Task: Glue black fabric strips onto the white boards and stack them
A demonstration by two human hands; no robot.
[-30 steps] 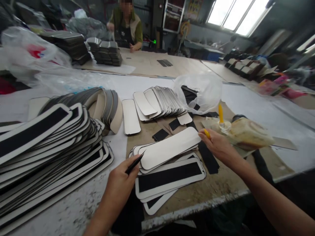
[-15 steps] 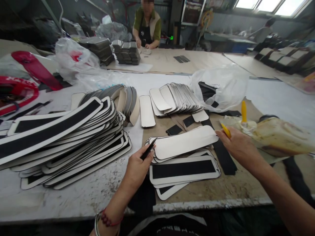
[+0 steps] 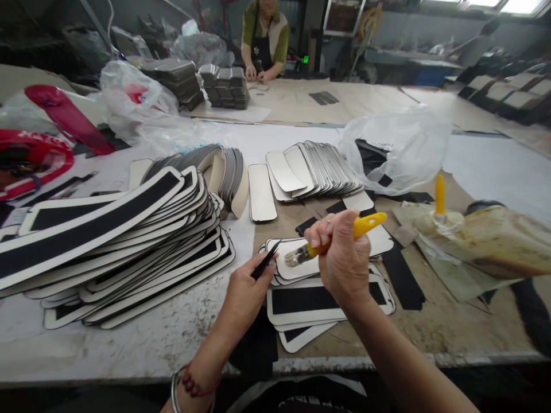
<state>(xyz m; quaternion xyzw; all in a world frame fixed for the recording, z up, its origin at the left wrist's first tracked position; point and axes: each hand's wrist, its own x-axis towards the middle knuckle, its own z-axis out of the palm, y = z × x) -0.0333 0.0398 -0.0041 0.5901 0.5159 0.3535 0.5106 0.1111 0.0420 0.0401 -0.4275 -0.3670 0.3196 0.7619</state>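
Note:
My right hand (image 3: 344, 252) is closed around a yellow-handled paintbrush (image 3: 316, 248). Its bristles are over the left part of a long cream panel (image 3: 286, 261), though I cannot tell whether they touch. Between the fingers of my left hand (image 3: 247, 287) is a pointed black tool that looks like tweezers (image 3: 266, 261), at the panel's left end. That panel tops a small pile, its middle hidden by my right hand. Just below, a cream panel with a black strip (image 3: 310, 299) rests on another like it.
Black-strip panels (image 3: 129, 252) are stacked high on the left. Behind lie grey curved pieces (image 3: 230, 175) and a fanned row of cream panels (image 3: 327, 172). A second yellow-handled brush (image 3: 439, 195) stands by a glue-stained bag (image 3: 508, 241). Across the table works another person (image 3: 264, 43).
My right hand has swung left with the paintbrush, from the panel's right end to over its left half. My left hand stays at the left end. The view has shifted slightly.

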